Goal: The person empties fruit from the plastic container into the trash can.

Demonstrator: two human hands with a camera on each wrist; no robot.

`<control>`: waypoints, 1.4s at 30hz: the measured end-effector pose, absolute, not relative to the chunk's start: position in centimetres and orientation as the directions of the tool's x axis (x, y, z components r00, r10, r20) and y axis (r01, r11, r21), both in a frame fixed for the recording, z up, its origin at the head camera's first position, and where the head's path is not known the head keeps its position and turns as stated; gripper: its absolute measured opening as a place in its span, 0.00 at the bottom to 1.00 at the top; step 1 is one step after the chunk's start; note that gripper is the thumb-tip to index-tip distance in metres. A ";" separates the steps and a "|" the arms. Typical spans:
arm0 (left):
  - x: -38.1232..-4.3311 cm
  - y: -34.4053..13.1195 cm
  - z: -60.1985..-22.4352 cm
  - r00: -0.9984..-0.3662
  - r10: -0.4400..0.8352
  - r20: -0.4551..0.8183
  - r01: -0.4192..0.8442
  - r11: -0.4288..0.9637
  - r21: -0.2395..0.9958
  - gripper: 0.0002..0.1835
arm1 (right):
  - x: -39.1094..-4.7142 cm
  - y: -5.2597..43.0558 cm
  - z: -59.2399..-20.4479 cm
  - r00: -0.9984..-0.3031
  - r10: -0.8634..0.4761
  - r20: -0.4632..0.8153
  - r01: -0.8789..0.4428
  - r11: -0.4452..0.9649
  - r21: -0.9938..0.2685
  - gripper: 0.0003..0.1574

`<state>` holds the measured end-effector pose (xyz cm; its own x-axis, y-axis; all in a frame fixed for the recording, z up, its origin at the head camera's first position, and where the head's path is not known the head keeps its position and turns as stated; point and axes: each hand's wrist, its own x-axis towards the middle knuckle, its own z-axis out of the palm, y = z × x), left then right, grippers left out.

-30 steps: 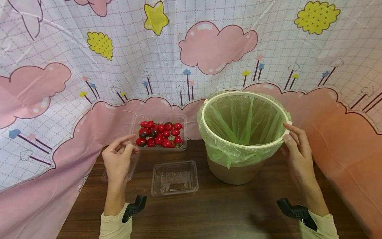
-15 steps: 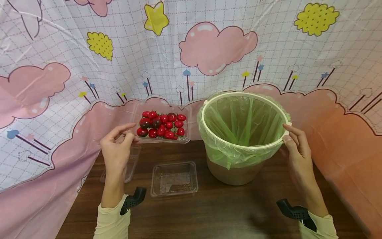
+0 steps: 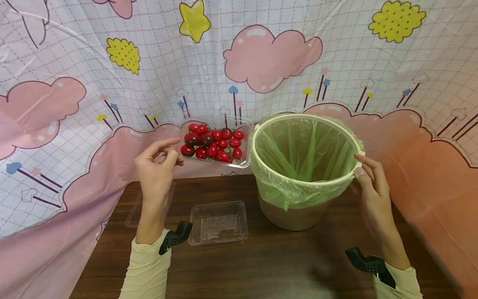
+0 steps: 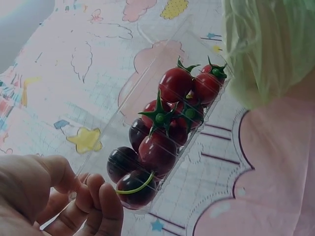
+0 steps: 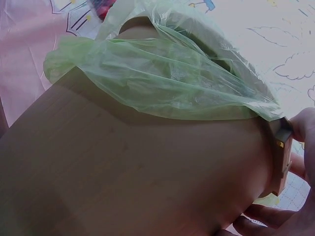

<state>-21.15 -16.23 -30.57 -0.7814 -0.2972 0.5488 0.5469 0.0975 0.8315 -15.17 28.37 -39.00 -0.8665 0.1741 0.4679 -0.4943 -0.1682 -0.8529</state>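
My left hand (image 3: pixel 154 174) pinches the left edge of a clear plastic tub (image 3: pixel 244 165) of cherry tomatoes, held raised above the table. Several red and dark tomatoes (image 3: pixel 212 149) lie in it, some with green stems; the left wrist view shows them bunched along the low wall. At the right stands a tan waste bin (image 3: pixel 295 218) with a green liner (image 3: pixel 291 195) folded over its rim and a cream ring (image 3: pixel 308 183) on top. The right hand (image 3: pixel 375 187) grips that ring at its right side, thumb and fingers about it. The tub's right end overlaps the bin's left edge.
A second clear tub (image 3: pixel 219 228), with nothing in it, sits on the dark wood table (image 3: pixel 269 270) left of the bin. Another clear plastic piece (image 3: pixel 169 199) lies partly behind the left forearm. A patterned cloth (image 3: pixel 179 83) hangs behind and at the sides.
My left hand has lifted the tub of tomatoes and carried it rightward, up to the bin's left edge. The right hand and the bin stay where they were.
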 end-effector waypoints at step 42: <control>-23.4 -5.8 -29.0 -0.663 -0.152 0.733 0.712 0.176 0.680 0.14 | -15.2 28.3 -39.2 -0.864 0.170 0.474 -0.502 -0.208 -0.840 0.27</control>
